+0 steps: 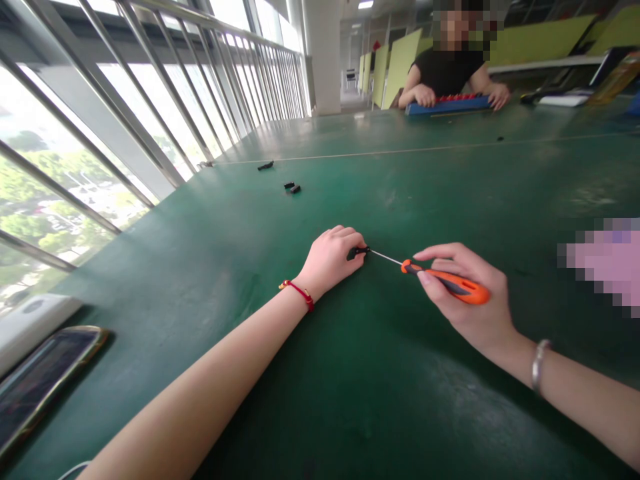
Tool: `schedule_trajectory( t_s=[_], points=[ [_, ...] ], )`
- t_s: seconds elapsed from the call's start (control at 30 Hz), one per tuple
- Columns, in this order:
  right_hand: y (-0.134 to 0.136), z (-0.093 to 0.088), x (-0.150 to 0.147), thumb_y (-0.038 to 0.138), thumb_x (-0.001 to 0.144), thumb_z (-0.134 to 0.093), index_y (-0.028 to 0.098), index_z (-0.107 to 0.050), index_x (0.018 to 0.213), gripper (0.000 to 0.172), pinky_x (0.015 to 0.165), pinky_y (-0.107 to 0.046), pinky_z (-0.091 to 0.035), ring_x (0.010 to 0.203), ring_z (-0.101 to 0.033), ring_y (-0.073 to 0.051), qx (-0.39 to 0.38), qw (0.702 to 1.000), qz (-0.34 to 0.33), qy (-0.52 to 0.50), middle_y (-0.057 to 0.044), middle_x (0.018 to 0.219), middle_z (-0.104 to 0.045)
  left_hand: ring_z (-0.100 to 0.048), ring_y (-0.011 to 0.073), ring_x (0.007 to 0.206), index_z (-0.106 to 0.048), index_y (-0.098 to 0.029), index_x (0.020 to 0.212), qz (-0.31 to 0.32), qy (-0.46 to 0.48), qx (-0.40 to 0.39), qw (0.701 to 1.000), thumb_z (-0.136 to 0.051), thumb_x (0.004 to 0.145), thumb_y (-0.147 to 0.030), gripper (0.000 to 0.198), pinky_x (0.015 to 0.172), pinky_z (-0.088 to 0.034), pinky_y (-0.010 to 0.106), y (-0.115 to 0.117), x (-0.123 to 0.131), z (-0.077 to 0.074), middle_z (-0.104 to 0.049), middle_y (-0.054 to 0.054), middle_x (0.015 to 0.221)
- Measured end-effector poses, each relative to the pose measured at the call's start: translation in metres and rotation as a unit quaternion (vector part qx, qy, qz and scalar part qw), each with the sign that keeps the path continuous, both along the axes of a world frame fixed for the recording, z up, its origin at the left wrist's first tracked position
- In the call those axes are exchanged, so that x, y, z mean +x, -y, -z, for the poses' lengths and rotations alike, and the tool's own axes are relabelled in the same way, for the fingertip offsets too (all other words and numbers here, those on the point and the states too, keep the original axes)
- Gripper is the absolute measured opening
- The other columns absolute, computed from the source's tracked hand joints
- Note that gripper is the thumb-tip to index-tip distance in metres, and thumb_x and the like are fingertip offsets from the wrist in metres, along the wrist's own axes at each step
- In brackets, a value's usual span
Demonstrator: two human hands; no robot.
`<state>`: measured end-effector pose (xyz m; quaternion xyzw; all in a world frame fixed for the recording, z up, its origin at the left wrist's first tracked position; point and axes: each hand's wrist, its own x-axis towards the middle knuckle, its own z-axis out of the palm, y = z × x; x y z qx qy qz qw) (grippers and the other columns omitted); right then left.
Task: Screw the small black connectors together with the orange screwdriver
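Note:
On the green tabletop [390, 393], my left hand [334, 257] is closed around a small black part [358, 253], pinching it between thumb and fingers. Most of that part is hidden by the hand, so its kind is unclear. My right hand [473, 293] grips a screwdriver [457, 285] with an orange and dark grey handle. Its thin metal shaft points left, and the tip meets the black part. The thumb and index finger lie along the front of the handle.
Small black pieces [293, 188] and another black piece [266, 165] lie farther back. A phone [50, 373] and a white box [37, 327] are at the left edge, near a metal railing [200, 80]. Across the table, a person [445, 73] has both hands at a blue tray [450, 105].

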<state>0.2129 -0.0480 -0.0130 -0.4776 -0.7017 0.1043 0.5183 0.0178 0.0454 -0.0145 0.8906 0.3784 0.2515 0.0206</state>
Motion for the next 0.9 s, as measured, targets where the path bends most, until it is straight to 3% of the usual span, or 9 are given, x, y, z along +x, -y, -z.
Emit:
schedule_trajectory(
  t_s=[0.07,0.17,0.23,0.33,0.47,0.63,0.8,0.9],
  points=[
    [0.0002,0.0001,0.0,0.025,0.078,-0.062,0.024,-0.058,0.092,0.015,0.064,-0.031,-0.05,0.065,-0.06,-0.016,0.017,1.0,0.007,0.008,0.0,0.074,-0.061,-0.056,0.0168,0.084,-0.063,-0.018,0.082,-0.002,-0.001,0.0,1.0,-0.054,0.079,-0.017,0.01,0.075,-0.045,0.028,0.0001,0.0003,-0.0004,-0.066,0.001,0.087],
    [-0.0006,0.0011,0.0004,0.022,0.074,-0.065,0.023,-0.055,0.105,0.032,0.071,-0.032,-0.051,0.078,-0.061,-0.018,0.065,0.998,0.014,-0.018,-0.003,0.091,-0.06,-0.056,0.0168,0.083,-0.062,-0.018,0.081,-0.002,-0.007,0.002,1.0,-0.053,0.078,-0.016,0.01,0.075,-0.045,0.028,-0.0002,0.0006,-0.0004,-0.065,0.002,0.085],
    [-0.0008,0.0017,0.0009,0.023,0.074,-0.065,0.024,-0.055,0.104,0.031,0.072,-0.034,-0.051,0.075,-0.06,-0.018,0.056,0.998,0.008,0.005,-0.001,0.081,-0.059,-0.056,0.0165,0.083,-0.062,-0.018,0.081,0.0,-0.007,0.004,1.0,-0.053,0.077,-0.016,0.01,0.075,-0.045,0.028,-0.0003,0.0006,0.0,-0.065,0.002,0.085],
    [0.0,0.0019,0.0013,0.026,0.077,-0.063,0.025,-0.058,0.092,0.016,0.071,-0.034,-0.05,0.069,-0.059,-0.017,0.035,0.998,0.003,0.057,0.001,0.068,-0.059,-0.056,0.0161,0.082,-0.062,-0.018,0.082,0.002,-0.002,0.006,1.0,-0.053,0.078,-0.016,0.01,0.074,-0.045,0.027,-0.0002,0.0005,0.0003,-0.065,0.001,0.085],
    [0.0006,0.002,0.0011,0.022,0.074,-0.065,0.025,-0.056,0.102,0.029,0.071,-0.034,-0.051,0.076,-0.059,-0.018,0.068,0.998,0.017,0.002,-0.002,0.086,-0.06,-0.056,0.0164,0.083,-0.063,-0.018,0.083,0.007,-0.002,0.003,1.0,-0.053,0.079,-0.017,0.011,0.075,-0.045,0.028,0.0004,0.0004,0.0002,-0.066,0.001,0.087],
    [0.0001,0.0008,-0.0005,0.023,0.077,-0.063,0.025,-0.057,0.096,0.019,0.062,-0.031,-0.049,0.061,-0.056,-0.015,0.039,0.999,0.01,0.019,0.002,0.065,-0.054,-0.056,0.0166,0.084,-0.063,-0.018,0.084,0.011,0.004,-0.005,1.0,-0.053,0.08,-0.018,0.011,0.076,-0.045,0.028,0.0008,0.0006,0.0001,-0.066,0.001,0.087],
    [-0.0003,0.0,-0.0012,0.02,0.075,-0.064,0.026,-0.054,0.105,0.032,0.063,-0.032,-0.051,0.069,-0.059,-0.016,0.065,0.998,-0.008,-0.022,-0.001,0.08,-0.058,-0.057,0.0168,0.084,-0.064,-0.018,0.084,0.008,0.019,-0.023,1.0,-0.055,0.079,-0.018,0.01,0.075,-0.046,0.028,-0.0001,-0.0001,0.0009,-0.066,0.002,0.085],
    [0.0005,-0.0001,0.0008,0.02,0.08,-0.059,0.026,-0.059,0.091,0.013,0.07,-0.035,-0.049,0.071,-0.059,-0.017,0.048,0.998,-0.02,0.039,0.0,0.076,-0.062,-0.058,0.0164,0.083,-0.065,-0.019,0.084,0.009,0.037,-0.04,0.999,-0.056,0.079,-0.019,0.01,0.075,-0.047,0.028,-0.0008,-0.0008,0.0017,-0.067,0.001,0.084]
  ],
)
